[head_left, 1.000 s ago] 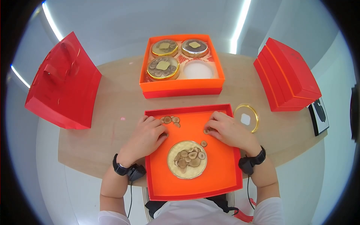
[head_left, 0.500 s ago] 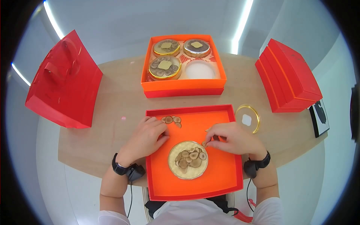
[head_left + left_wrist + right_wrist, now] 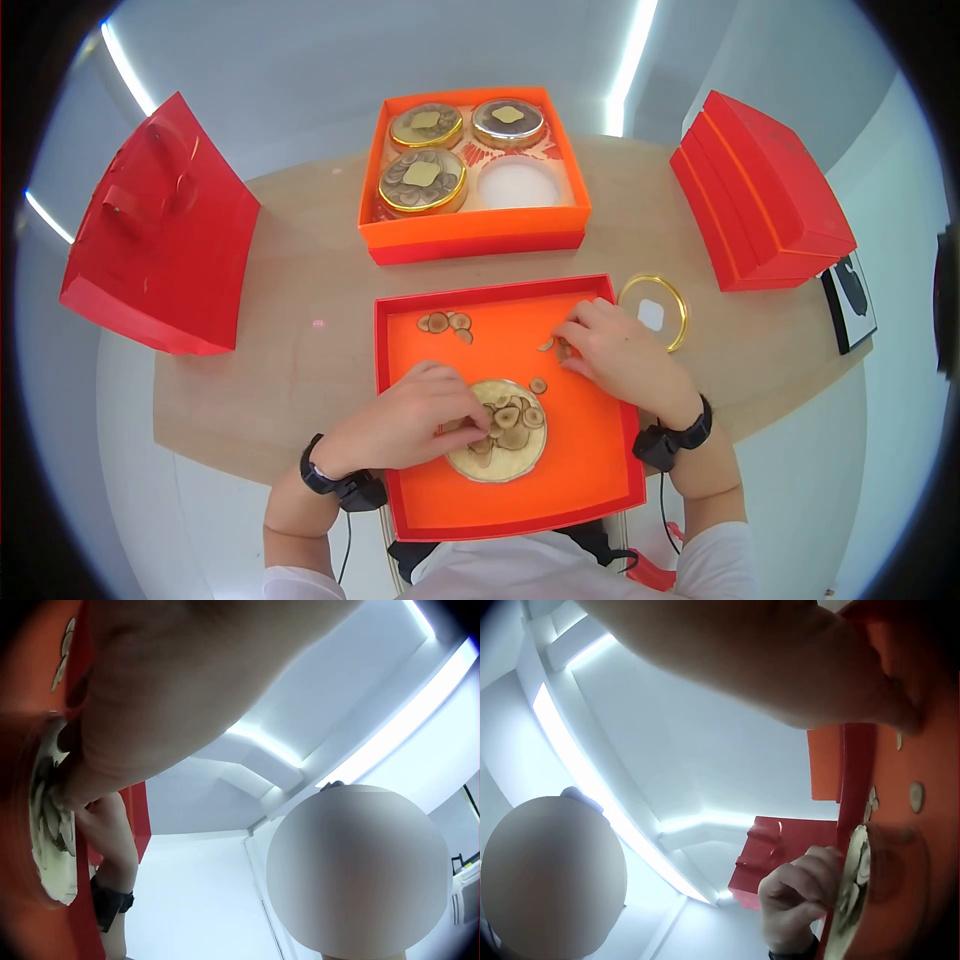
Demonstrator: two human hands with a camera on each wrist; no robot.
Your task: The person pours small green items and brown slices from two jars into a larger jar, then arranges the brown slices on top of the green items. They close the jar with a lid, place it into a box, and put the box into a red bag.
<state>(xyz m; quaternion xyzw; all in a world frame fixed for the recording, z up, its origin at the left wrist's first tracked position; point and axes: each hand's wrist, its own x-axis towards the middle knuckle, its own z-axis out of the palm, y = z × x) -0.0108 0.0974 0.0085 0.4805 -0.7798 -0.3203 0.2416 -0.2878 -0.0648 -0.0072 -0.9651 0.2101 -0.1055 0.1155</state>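
Observation:
In the head view a round clear dish (image 3: 500, 470) with a pale lining and brown-edged dried slices (image 3: 514, 438) lies in the orange tray (image 3: 590, 470). My left hand (image 3: 410, 418) reaches over the dish's left side, thumb and forefinger pinching at a slice on the pile; the left wrist view shows the fingers (image 3: 69, 787) down among the slices. At the tray's upper right, my right hand (image 3: 625, 355) has its curled fingertips around a slice (image 3: 563, 349) near the tray floor. Another slice (image 3: 546, 345) lies just left of it, and one (image 3: 538, 385) sits above the dish's right edge.
Several slices (image 3: 439, 322) lie at the tray's upper left. A gold-rimmed lid (image 3: 683, 300) rests right of the tray. Behind stands an open orange box (image 3: 475, 232) with three lidded round containers and one vacant recess. A red bag (image 3: 170, 240) stands left, red boxes (image 3: 765, 200) right.
My left hand has moved from the tray's left side down and right to the dish. My right hand went down to the slice above the dish, then back up to the tray's upper right.

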